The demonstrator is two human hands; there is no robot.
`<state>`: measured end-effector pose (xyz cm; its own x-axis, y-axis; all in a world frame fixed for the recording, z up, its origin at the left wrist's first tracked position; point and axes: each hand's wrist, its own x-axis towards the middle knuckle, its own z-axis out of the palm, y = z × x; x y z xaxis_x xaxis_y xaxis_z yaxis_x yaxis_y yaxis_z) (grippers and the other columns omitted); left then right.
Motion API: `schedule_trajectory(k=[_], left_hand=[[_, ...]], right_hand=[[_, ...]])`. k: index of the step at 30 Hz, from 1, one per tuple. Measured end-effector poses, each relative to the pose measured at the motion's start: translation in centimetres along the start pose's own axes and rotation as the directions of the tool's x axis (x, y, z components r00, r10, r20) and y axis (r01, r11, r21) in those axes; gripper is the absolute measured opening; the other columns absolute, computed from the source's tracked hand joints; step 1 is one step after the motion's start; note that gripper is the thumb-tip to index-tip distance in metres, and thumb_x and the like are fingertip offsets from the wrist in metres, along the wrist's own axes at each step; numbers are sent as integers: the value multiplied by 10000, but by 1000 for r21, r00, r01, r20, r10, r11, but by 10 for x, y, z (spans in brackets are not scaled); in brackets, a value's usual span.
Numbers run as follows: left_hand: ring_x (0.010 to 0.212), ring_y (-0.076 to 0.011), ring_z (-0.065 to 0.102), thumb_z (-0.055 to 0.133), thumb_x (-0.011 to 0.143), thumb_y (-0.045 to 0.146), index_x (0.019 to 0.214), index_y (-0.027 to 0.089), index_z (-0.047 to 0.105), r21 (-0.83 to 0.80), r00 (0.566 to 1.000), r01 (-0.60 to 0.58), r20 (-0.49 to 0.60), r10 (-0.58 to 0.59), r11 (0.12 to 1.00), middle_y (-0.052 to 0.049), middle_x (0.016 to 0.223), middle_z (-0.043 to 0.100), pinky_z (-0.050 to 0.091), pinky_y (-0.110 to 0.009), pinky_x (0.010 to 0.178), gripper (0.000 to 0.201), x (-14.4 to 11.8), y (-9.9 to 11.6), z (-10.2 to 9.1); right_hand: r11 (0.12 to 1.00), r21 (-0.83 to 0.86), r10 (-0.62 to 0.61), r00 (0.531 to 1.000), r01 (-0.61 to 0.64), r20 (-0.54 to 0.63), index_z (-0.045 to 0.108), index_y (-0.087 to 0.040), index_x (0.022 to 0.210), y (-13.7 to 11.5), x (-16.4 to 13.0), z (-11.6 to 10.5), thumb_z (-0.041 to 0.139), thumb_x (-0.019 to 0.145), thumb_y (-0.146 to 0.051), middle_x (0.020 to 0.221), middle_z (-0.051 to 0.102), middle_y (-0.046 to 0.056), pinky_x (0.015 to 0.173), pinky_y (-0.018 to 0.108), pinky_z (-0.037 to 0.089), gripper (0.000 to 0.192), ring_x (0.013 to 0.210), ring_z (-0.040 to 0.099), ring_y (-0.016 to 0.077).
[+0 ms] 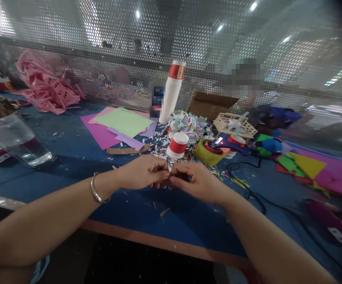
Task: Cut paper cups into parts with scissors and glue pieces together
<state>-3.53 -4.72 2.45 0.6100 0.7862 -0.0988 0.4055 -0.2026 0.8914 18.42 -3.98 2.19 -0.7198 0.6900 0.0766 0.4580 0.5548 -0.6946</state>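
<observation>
Cardboard piece: a small brown cardboard piece point(167, 182) sits between the 2 hands, just above the surface, mostly hidden by fingertips; its exact shape cannot be told.
Left hand: the left hand point(140, 172) is curled, thumb and fingers pinched on the left end of the piece; a silver bangle point(96, 190) rings the wrist.
Right hand: the right hand point(195, 180) is curled too, fingertips gripping the right end, touching the left hand's fingertips.
Surface: blue surface point(70, 146) with an orange-brown front edge, strewn with tiny paper scraps; 1 brown sliver point(164, 212) lies just below the hands.
Near things: a red and white paper cup point(177, 145) stands upside down just beyond the hands, beside a strip of corrugated cardboard point(128, 149).
Farther back: a tall stack of cups point(171, 92), flat sheets of green, pink and purple paper point(120, 122), a pile of round paper flowers point(185, 124).
Left side: a clear drinking glass point(14, 138), smooth and shiny; crumpled pink paper point(45, 85) behind it.
Right side: coloured paper triangles point(302, 163), a black cable point(249, 189), a small stick frame point(234, 124).
Backdrop: perforated metal screen point(203, 43).
</observation>
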Motion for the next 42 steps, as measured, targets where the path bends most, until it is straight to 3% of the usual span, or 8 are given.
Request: schedule_trajectory(k=[5,10,16,19,25,31,35,42], left_hand=[[590,-128,615,555,937,352,832,167,611,6,997,-54,52,54,998,-27,685,641,482,-243,555,219,-1,-1,-2],[644,-116,589,550,965,348,823,170,602,-171,984,-178,-46,173,969,-24,736,631,484,-249,610,234,0,-1,5],[632,-99,547,579,956,387,793,172,590,-387,989,-146,-72,128,910,-16,729,635,388,-242,558,270,0,0,13],[591,-84,508,595,939,436,789,172,565,-470,995,-90,-87,56,878,-10,713,634,326,-236,509,305,2,-2,13],[592,-88,531,585,959,414,793,170,582,-389,994,-105,-44,96,915,-11,744,662,380,-248,543,295,3,-3,8],[579,-81,547,683,894,404,793,167,632,-352,993,11,115,32,936,5,707,659,414,-222,542,263,-1,-1,-5],[586,-88,573,688,893,374,805,167,662,-313,973,13,224,60,950,-1,702,667,433,-216,538,227,-1,-5,-9],[529,-61,523,672,919,349,827,153,658,-451,983,-25,152,105,892,14,672,621,386,-198,485,217,2,-9,2]], right_hand=[[998,5,-64,997,64,-44,661,-159,834,0,-1,2,581,930,-244,747,620,9,598,247,381,151,663,530,120],[991,88,-86,988,98,-124,682,-175,856,-7,-6,-5,558,977,-320,737,605,2,599,254,397,226,658,520,120],[979,72,-170,960,190,-223,688,-188,838,-18,-10,-6,549,987,-294,768,659,23,643,275,451,230,686,573,134],[982,72,-148,945,176,-292,678,-186,849,-15,-9,-4,565,986,-291,770,651,21,651,269,449,207,696,571,131],[966,244,-57,990,88,-132,658,-174,821,-5,-5,-7,622,962,-344,727,578,-15,582,227,389,224,636,490,98],[979,196,-45,997,55,-55,678,-171,860,-5,-5,-6,625,959,-389,759,581,-2,605,236,400,245,670,492,111],[982,170,-76,996,84,-54,640,-176,829,-3,-6,-5,623,956,-394,735,542,-15,585,231,387,253,653,469,106],[944,325,-44,998,55,-39,595,-173,758,-5,-5,-8,638,947,-386,663,515,-33,537,230,336,288,588,444,93]])
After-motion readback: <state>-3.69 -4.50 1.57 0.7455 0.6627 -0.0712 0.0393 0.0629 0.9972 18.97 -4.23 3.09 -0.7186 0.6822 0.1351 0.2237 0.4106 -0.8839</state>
